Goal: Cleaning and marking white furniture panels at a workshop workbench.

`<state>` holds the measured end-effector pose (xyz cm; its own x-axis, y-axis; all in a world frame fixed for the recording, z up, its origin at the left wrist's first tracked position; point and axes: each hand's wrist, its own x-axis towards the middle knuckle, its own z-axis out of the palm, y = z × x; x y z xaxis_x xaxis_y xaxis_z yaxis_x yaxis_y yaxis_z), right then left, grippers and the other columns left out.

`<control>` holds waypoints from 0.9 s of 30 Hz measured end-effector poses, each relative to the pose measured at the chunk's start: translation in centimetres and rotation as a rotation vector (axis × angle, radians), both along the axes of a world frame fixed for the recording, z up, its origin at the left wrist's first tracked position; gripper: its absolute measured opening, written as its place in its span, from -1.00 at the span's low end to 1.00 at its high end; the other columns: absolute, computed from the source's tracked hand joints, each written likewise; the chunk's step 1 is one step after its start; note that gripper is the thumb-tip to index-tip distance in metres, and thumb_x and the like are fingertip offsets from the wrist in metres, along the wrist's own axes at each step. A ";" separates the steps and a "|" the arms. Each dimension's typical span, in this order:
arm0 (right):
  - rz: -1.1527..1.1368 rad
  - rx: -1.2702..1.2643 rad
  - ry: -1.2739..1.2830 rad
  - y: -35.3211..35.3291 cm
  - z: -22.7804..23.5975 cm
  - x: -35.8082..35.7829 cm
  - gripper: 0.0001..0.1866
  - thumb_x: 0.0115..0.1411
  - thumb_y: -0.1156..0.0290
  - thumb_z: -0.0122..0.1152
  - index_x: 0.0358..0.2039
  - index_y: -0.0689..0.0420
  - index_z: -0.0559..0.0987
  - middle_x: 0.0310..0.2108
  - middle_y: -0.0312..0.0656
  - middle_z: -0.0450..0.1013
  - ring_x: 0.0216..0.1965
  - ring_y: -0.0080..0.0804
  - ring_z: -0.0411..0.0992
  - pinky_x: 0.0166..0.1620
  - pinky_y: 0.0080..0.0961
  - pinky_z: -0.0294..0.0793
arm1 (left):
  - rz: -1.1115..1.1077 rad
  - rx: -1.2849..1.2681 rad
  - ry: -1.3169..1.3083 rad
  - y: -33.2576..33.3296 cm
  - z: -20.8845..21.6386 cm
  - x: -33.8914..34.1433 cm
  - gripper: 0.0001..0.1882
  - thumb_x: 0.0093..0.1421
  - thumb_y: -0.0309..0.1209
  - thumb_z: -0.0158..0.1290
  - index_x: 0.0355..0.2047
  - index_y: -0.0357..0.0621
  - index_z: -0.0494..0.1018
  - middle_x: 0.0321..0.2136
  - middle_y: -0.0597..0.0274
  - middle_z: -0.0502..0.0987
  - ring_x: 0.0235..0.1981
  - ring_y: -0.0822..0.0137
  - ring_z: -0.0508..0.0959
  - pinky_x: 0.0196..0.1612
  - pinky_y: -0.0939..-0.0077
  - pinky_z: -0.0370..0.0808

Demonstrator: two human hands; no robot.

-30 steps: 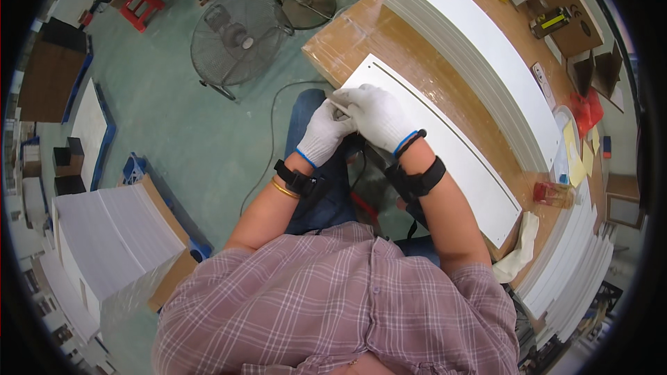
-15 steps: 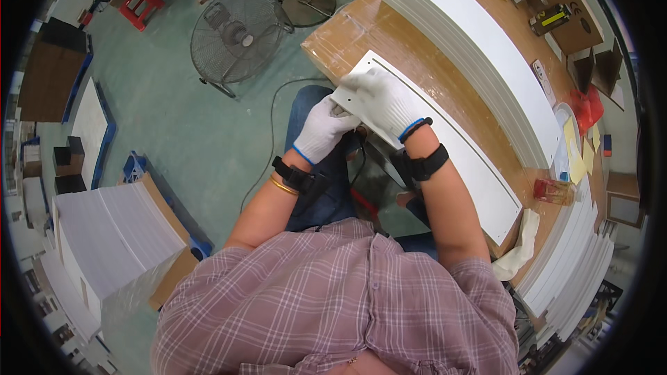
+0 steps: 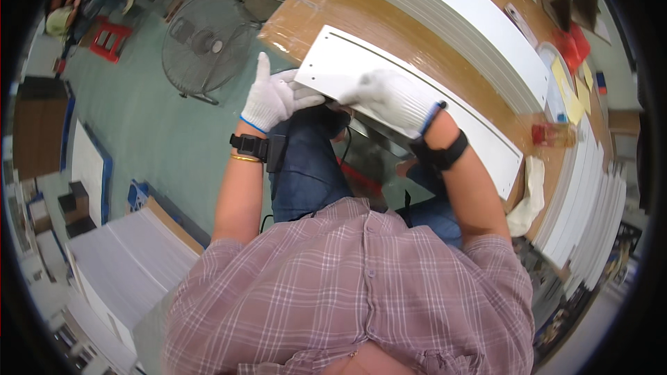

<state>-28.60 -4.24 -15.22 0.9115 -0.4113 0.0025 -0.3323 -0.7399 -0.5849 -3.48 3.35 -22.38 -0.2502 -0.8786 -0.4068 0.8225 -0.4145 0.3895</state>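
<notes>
A long white panel [image 3: 337, 62] with small dark holes and a groove along its far side lies slanted on the wrapped table. My left hand [image 3: 272, 97], in a white knit glove, is at the panel's left end. Its thumb points up and its fingers are spread, with some fingertips by the near left corner. My right hand [image 3: 396, 101], gloved too, rests over the panel's near edge, and motion blurs its fingers. Just below that edge, between the hands, is a small dark spot I cannot make out.
Behind the panel stands a stack of long white boards [image 3: 445, 10] on the brown table [image 3: 306, 10]. At right are a jar with red contents [image 3: 552, 134] and a cream cloth [image 3: 531, 198]. A floor fan [image 3: 205, 45] and stacked grey sheets [image 3: 132, 257] stand left.
My left hand has come off the panel's corner underside, moving left and spreading its fingers. My right hand has shifted to the near edge. The whole view has also swung somewhat.
</notes>
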 end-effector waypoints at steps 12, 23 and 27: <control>-1.414 0.263 -0.389 13.2 -3.6 -24.8 -0.70 0.10 0.58 0.11 -0.13 0.18 0.60 -0.24 -0.09 0.53 -0.16 -0.24 0.49 -0.03 -0.47 0.42 | -0.098 0.030 -0.863 -2.4 0.4 -2.3 -0.56 0.28 -0.05 -0.06 -0.20 -0.25 0.44 -0.50 0.16 0.53 -0.60 0.31 0.56 -0.55 0.44 0.57; -0.989 -0.267 -0.262 11.5 -4.0 -5.1 -0.55 0.12 0.46 0.02 0.06 -0.11 0.49 -0.36 -0.13 0.52 -0.44 -0.16 0.47 -0.38 -0.32 0.48 | -0.069 0.087 -1.122 -2.5 0.6 -3.3 -0.51 0.27 0.03 -0.09 -0.35 -0.22 0.47 -0.63 0.17 0.50 -0.75 0.36 0.49 -0.70 0.53 0.48; -0.984 -0.181 -0.154 11.0 -3.7 -4.0 -0.56 0.11 0.45 0.06 0.05 -0.14 0.50 -0.33 -0.13 0.53 -0.39 -0.16 0.49 -0.34 -0.33 0.49 | -0.054 0.068 -1.116 -2.6 -0.1 -3.1 -0.52 0.26 0.02 -0.06 -0.34 -0.22 0.47 -0.63 0.16 0.50 -0.77 0.35 0.48 -0.72 0.53 0.46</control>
